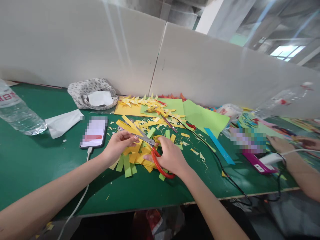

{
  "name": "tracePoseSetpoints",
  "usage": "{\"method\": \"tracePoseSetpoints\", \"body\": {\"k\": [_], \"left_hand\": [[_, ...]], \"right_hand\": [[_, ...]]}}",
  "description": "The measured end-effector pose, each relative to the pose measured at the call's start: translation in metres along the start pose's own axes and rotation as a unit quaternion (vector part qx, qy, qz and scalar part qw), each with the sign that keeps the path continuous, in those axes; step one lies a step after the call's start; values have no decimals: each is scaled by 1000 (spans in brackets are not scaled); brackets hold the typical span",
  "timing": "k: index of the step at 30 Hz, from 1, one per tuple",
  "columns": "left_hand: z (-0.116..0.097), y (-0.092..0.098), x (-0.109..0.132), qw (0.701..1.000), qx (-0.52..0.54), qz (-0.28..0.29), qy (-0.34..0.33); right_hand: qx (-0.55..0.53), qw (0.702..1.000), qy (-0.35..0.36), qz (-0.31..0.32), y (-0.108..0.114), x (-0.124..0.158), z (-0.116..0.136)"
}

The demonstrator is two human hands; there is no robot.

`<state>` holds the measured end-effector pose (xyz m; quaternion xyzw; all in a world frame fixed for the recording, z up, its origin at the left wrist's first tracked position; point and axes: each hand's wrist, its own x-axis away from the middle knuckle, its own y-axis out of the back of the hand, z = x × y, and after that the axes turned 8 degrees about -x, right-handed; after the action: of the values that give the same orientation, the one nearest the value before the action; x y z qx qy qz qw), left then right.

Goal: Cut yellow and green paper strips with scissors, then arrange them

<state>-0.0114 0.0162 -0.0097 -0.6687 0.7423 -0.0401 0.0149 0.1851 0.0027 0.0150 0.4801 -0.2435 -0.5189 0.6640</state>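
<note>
My right hand (171, 155) grips red-handled scissors (156, 156), their blades pointing up and left toward a yellow paper strip (127, 126). My left hand (117, 143) pinches that strip at its near end, just left of the blades. Both hands hover over a heap of yellow and green paper strips (132, 160) on the green table (37, 160).
A phone (94, 132) on a white cable lies left of my hands. A water bottle (17, 115), white paper (63, 122) and a patterned cloth (91, 93) sit further left. Yellow and green sheets (200, 115) lie behind. Another person's hands (282, 145) work at the right.
</note>
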Motion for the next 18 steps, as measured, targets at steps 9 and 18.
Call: {"method": "tracePoseSetpoints", "body": {"k": [9, 18], "left_hand": [[0, -1, 0, 1000, 5, 4, 6], [-1, -1, 0, 1000, 6, 7, 12]], "right_hand": [[1, 1000, 10, -13, 0, 0, 1], [-3, 1000, 8, -28, -1, 0, 1]]}}
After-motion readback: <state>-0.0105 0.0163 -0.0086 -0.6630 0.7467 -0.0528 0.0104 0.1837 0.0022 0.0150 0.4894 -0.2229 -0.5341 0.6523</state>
